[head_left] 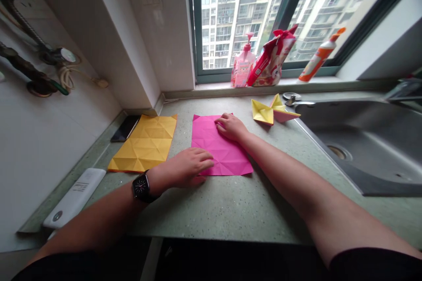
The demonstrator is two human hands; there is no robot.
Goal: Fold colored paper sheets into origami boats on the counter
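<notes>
A creased pink sheet of paper [227, 158] lies unfolded on the counter in front of me. My left hand [191, 164] rests over its lower left corner, palm down with fingers stretched out. Near the sheet's upper right part, my right hand [231, 127] lies on the paper with its fingers loosely bent and apart. To the left is a yellow-orange sheet of paper [148, 142] with similar fold lines. Two folded paper pieces [263, 112], yellow inside, sit at the back right, one with a pink outer side [285, 115].
A steel sink [369, 140] is set into the green speckled counter [211, 215] at right. On the left lie a white power-bank-like device [75, 195] and a dark phone [123, 128]. A pink pump bottle [242, 68], a red bag [272, 63] and an orange-white bottle [318, 60] stand on the windowsill.
</notes>
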